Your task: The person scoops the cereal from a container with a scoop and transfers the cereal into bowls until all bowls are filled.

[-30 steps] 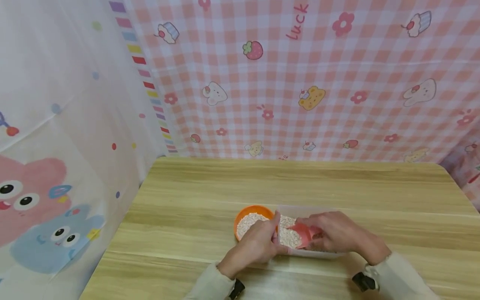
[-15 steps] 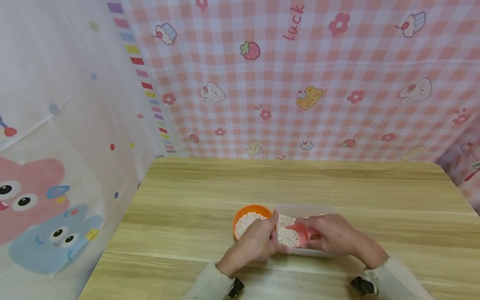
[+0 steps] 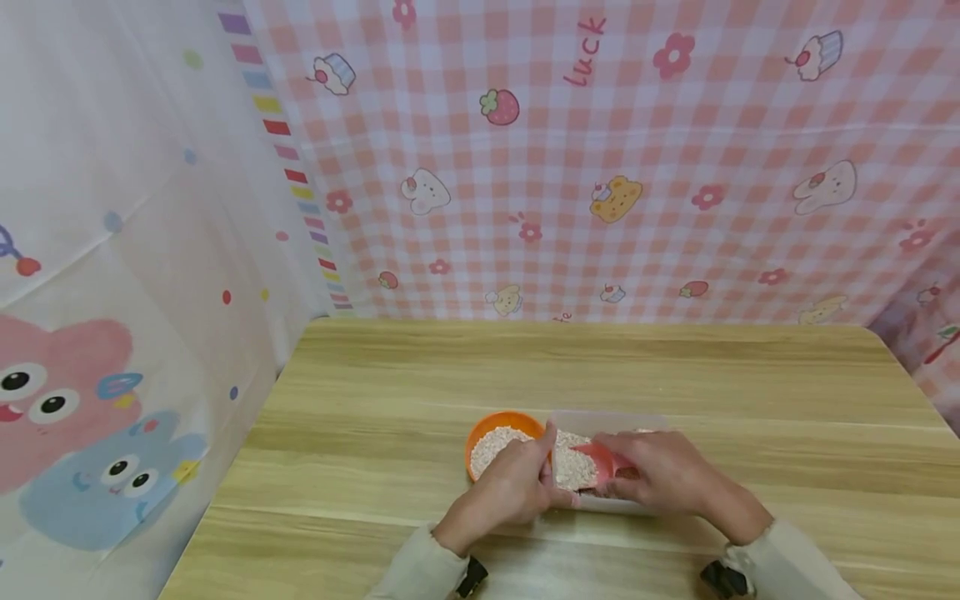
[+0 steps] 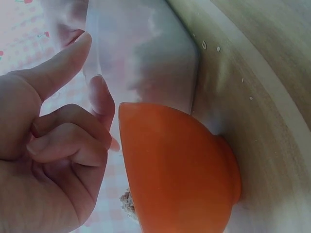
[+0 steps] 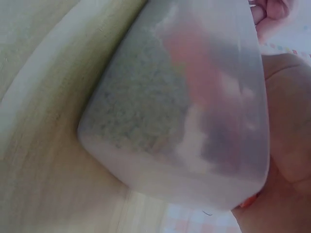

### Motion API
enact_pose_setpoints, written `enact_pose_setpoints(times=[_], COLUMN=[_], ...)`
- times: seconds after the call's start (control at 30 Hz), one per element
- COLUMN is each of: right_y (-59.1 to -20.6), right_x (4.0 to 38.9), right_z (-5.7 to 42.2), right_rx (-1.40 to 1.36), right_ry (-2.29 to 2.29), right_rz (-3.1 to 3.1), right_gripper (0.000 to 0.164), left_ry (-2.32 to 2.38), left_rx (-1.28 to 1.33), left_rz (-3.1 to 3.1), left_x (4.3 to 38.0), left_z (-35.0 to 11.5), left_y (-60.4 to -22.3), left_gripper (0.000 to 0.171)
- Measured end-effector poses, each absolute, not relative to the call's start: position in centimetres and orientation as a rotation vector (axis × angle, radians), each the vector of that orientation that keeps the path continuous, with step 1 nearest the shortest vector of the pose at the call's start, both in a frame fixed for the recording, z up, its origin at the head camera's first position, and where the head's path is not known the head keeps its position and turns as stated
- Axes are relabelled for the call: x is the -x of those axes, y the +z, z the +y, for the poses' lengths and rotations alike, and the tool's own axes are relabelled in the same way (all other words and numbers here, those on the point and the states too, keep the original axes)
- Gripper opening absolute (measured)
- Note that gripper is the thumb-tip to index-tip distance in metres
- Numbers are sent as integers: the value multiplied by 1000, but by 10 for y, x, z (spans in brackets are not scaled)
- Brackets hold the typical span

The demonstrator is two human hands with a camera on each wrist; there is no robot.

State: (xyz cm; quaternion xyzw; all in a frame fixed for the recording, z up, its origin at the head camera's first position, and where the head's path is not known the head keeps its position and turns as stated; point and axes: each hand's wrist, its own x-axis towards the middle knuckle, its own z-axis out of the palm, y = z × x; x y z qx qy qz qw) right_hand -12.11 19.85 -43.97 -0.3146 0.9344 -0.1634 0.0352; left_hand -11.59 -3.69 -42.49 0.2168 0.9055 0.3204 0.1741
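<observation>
My right hand (image 3: 671,473) grips a pink scoop (image 3: 596,460) down inside a translucent plastic box (image 3: 611,419). Pale flakes like oats (image 3: 573,468) lie at the box's left end, against the scoop's mouth. Through the box wall (image 5: 146,167) in the right wrist view, the scoop shows as a pink blur beside the heaped flakes. My left hand (image 3: 513,483) holds the box's left end between thumb and index finger, its other fingers curled in. Left of the box, partly behind that hand, stands an orange bowl (image 3: 471,450) containing similar flakes.
The wooden table (image 3: 360,467) extends on both sides of the box and bowl. A few loose flakes (image 4: 204,45) lie on it near the box. Behind rises a pink checked cloth (image 3: 465,183), and a white printed cloth (image 3: 172,275) hangs at the left.
The scoop has shifted and tilted slightly among the flakes with my right hand. My left hand stays at the box's end; the view has moved a little.
</observation>
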Motion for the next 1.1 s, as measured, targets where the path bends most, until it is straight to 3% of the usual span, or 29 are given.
enact_pose_setpoints(times=[1.1], right_y=[-428], right_x=[119], right_z=[219], right_rx=[986], right_ry=[-634], right_rz=[2966], right_gripper=[56], left_ry=[856], left_rx=[-582], left_rz=[2564], left_x=[116], left_z=[-37], left_y=[-426], left_gripper=[102])
